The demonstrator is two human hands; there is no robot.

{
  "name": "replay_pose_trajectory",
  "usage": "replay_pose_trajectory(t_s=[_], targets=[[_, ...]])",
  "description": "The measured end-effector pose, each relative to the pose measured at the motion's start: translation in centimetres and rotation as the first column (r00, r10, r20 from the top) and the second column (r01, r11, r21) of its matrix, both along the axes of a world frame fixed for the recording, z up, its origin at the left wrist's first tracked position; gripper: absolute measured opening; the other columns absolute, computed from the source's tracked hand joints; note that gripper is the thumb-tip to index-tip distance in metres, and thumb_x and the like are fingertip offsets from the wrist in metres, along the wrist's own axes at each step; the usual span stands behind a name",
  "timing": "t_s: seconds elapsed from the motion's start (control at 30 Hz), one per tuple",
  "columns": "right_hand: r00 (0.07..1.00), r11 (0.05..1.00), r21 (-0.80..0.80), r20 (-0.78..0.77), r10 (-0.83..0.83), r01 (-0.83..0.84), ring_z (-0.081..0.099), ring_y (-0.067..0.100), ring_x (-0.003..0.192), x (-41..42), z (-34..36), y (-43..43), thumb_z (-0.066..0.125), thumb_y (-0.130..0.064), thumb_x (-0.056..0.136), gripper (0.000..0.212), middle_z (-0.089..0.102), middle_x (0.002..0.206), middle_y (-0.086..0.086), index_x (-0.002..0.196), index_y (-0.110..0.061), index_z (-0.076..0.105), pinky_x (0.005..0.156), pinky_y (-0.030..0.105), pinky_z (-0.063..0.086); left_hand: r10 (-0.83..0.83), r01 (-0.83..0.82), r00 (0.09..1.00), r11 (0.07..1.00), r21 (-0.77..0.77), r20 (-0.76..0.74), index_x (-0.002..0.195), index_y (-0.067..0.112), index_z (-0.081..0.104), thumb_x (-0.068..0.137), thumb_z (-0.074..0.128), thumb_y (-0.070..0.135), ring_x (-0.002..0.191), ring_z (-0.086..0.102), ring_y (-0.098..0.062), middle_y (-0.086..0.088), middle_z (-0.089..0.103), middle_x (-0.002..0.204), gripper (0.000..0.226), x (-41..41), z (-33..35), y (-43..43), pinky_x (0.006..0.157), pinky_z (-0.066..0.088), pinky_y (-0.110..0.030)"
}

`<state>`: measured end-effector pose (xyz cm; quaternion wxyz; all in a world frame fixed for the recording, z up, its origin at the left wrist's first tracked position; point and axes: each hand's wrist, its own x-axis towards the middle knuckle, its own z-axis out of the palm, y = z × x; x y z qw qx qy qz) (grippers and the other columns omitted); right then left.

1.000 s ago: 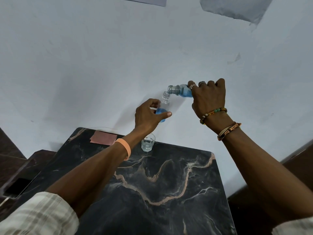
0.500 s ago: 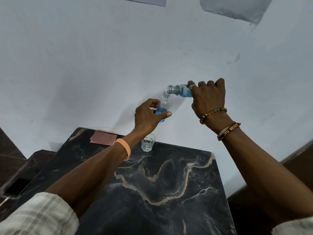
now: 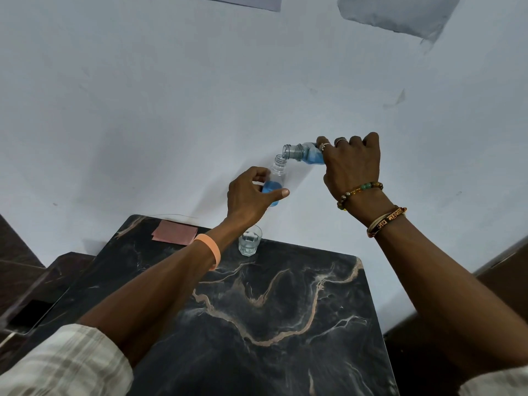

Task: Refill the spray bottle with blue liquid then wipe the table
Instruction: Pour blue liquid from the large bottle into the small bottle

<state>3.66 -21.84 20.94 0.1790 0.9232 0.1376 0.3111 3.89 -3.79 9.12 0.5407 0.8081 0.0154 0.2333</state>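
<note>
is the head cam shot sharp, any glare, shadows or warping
Head view: sharp on both hands and bottles; soft, even light, no hard glare on the marble table; faint arm shadows fall on the wall behind the left hand; wide-angle warp splays the table edges and stretches the forearms; the sleeves at the corners look soft.

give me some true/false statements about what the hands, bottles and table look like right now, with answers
1. The left hand holds a small bottle with blue liquid in it. True.
2. The right hand holds its refill bottle upright. False: it is tipped sideways, mouth toward the small bottle.
3. A glass stands on the marble table. True.
4. The pink cloth is in the left hand. False: it lies on the table's far left corner.
</note>
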Motion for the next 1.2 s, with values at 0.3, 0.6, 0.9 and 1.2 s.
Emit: replay_pose_trajectory(t_s=[0.3,0.6,0.9,1.2], targets=[[1.0,1.0,0.0,-0.004,0.003,-0.003,0.056,0.033,0.08,-0.04,0.1,0.07,0.045,-0.004,0.082,0.05,0.066,0.089,0.013,0.13,-0.013,0.052,0.086,0.044,0.032,0.008,-0.008,1.0,1.0,0.002,0.003,0.11,0.024,0.063,0.066,0.083,0.055,0.085,0.066,-0.009,0.011,0.067,0.104,0.057,-0.14,0.18,0.04,0.073,0.052,-0.017],[1.0,1.0,0.005,-0.005,-0.002,0.002,0.056,0.033,0.081,-0.19,0.21,0.02,0.045,-0.005,0.082,0.051,0.066,0.092,0.013,0.132,-0.014,0.051,0.088,0.044,0.032,0.007,-0.007,1.0,1.0,-0.01,0.008,0.113,0.022,0.064,0.067,0.084,0.053,0.087,0.068,-0.013,0.005,0.07,0.109,0.059,-0.31,0.36,-0.02,0.08,0.057,-0.026],[1.0,1.0,-0.004,-0.004,-0.005,0.005,0.056,0.033,0.08,-0.18,0.23,0.09,0.046,-0.005,0.082,0.05,0.066,0.09,0.012,0.131,-0.014,0.052,0.087,0.045,0.032,0.017,-0.017,1.0,1.0,-0.008,0.006,0.115,0.021,0.063,0.067,0.084,0.052,0.088,0.068,-0.013,0.003,0.07,0.111,0.061,-0.36,0.38,-0.02,0.075,0.054,-0.019],[1.0,1.0,-0.006,0.0,-0.001,0.001,0.057,0.034,0.08,-0.32,0.24,0.18,0.046,-0.005,0.082,0.05,0.066,0.09,0.013,0.131,-0.013,0.052,0.086,0.044,0.033,0.012,-0.012,1.0,1.0,0.001,0.013,0.113,0.023,0.063,0.066,0.084,0.055,0.087,0.067,-0.011,0.005,0.07,0.109,0.06,-0.41,0.31,0.2,0.076,0.054,-0.019]])
